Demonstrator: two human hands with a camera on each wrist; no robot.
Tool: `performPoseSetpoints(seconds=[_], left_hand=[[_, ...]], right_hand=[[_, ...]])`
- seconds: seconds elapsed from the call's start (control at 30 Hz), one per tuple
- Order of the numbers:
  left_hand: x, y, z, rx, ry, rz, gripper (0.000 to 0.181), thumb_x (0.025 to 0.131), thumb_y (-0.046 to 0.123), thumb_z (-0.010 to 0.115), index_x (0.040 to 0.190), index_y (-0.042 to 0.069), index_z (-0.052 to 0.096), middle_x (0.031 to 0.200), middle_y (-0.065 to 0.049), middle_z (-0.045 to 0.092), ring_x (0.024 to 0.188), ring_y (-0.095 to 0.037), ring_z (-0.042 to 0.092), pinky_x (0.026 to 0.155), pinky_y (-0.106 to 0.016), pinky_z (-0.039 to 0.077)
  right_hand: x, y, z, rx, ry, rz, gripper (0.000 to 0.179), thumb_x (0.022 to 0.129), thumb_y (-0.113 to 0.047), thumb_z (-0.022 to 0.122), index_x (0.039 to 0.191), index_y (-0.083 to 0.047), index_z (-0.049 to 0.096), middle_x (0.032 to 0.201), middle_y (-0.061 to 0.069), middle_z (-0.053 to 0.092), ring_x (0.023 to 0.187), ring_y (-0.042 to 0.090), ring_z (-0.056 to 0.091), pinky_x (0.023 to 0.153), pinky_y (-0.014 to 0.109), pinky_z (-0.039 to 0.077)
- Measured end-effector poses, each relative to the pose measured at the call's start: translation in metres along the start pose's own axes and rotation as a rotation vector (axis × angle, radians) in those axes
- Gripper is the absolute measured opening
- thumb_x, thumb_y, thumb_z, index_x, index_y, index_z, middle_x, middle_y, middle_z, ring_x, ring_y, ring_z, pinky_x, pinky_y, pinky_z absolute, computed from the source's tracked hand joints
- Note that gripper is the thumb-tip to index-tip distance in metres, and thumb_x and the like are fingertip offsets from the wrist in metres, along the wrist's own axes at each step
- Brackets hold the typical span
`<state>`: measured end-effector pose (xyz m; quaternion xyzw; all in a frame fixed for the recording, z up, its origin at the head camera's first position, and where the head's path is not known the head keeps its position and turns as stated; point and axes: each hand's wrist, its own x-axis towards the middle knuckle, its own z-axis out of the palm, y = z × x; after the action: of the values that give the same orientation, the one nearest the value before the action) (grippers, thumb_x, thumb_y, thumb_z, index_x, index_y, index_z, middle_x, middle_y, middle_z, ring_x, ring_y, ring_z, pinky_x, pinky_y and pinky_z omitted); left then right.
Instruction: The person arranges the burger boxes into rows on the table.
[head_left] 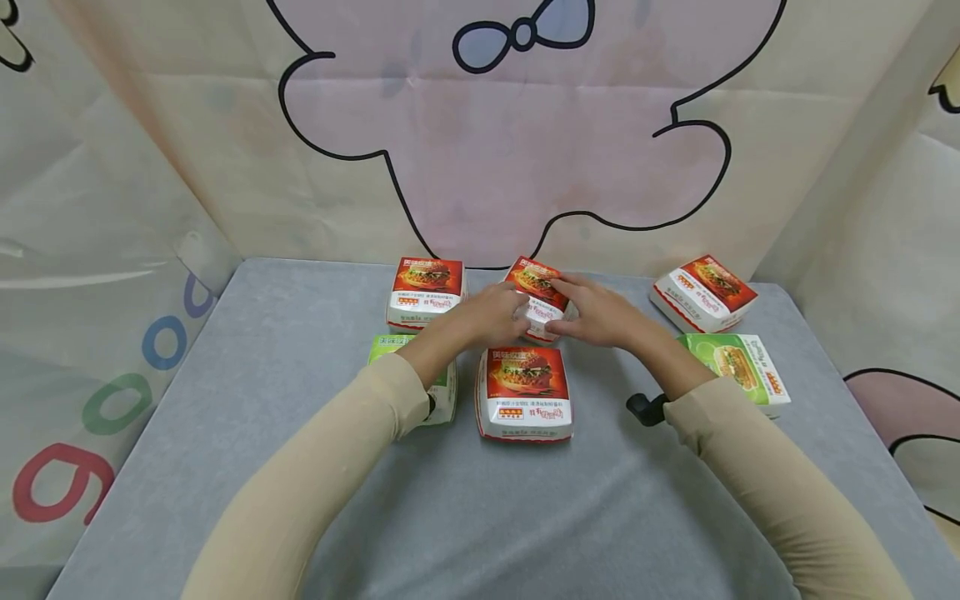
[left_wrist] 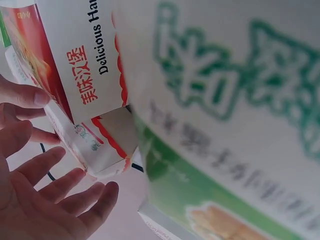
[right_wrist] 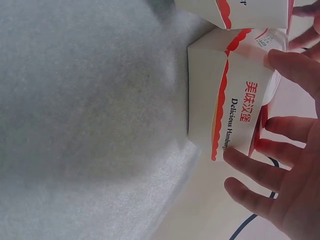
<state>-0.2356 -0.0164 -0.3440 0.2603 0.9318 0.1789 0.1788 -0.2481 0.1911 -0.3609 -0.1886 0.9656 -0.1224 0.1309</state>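
Observation:
A red-and-white hamburger box [head_left: 538,287] stands at the middle of the back row, turned slightly askew, between both hands. My left hand [head_left: 495,315] is at its left side, fingers extended and spread beside the box in the left wrist view. On the other side, my right hand [head_left: 596,312] touches it with the thumb at the front and spread fingers along the top and right side [right_wrist: 240,105]. Directly in front sits another red-and-white hamburger box [head_left: 525,396]. A green-and-white box [head_left: 442,396] lies partly hidden under the left forearm.
At the back left stands a red-and-white box [head_left: 426,292]. Another red-and-white box [head_left: 705,292] sits angled at the back right, with a green-and-white box [head_left: 738,367] before it, near the right forearm. Grey cloth covers the table [head_left: 480,517]; a printed curtain [head_left: 480,183] hangs behind.

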Motion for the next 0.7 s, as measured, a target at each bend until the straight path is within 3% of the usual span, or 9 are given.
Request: performPoseSetpoints(seconds=[0.1,0.37,0.7], left_hand=[[-0.0007,-0.0013,-0.0001,0.026,-0.012,-0.027,0.050,0.103,0.033,0.051,0.147,0.011,0.050,0.160,-0.010,0.031,0.145,-0.028,0.033,0.114,-0.056,0.029],[0.0000,-0.0023,0.0007,0.030,-0.017,-0.022,0.048,0.102,0.033,0.054,0.143,0.008,0.053,0.158,-0.014,0.033,0.142,-0.029,0.037,0.112,-0.055,0.033],[-0.0014,-0.0027,0.0009,0.049,-0.018,-0.020,0.051,0.102,0.035,0.054,0.146,0.008,0.051,0.160,-0.015,0.029,0.146,-0.031,0.031,0.113,-0.053,0.032]], right_hand=[[0.0007,0.0007,-0.0002,0.007,-0.003,-0.014,0.081,0.093,-0.039,0.069,0.153,0.000,0.033,0.159,0.023,0.026,0.144,0.042,0.028,0.109,0.061,0.033],[0.0024,0.0042,-0.0001,0.035,-0.014,-0.048,0.079,0.094,-0.034,0.069,0.154,0.000,0.032,0.160,0.023,0.024,0.145,0.042,0.027,0.110,0.060,0.031],[0.0035,0.0060,-0.0001,0.036,-0.011,-0.073,0.077,0.093,-0.030,0.070,0.153,0.001,0.033,0.160,0.023,0.024,0.144,0.042,0.028,0.110,0.060,0.032]])
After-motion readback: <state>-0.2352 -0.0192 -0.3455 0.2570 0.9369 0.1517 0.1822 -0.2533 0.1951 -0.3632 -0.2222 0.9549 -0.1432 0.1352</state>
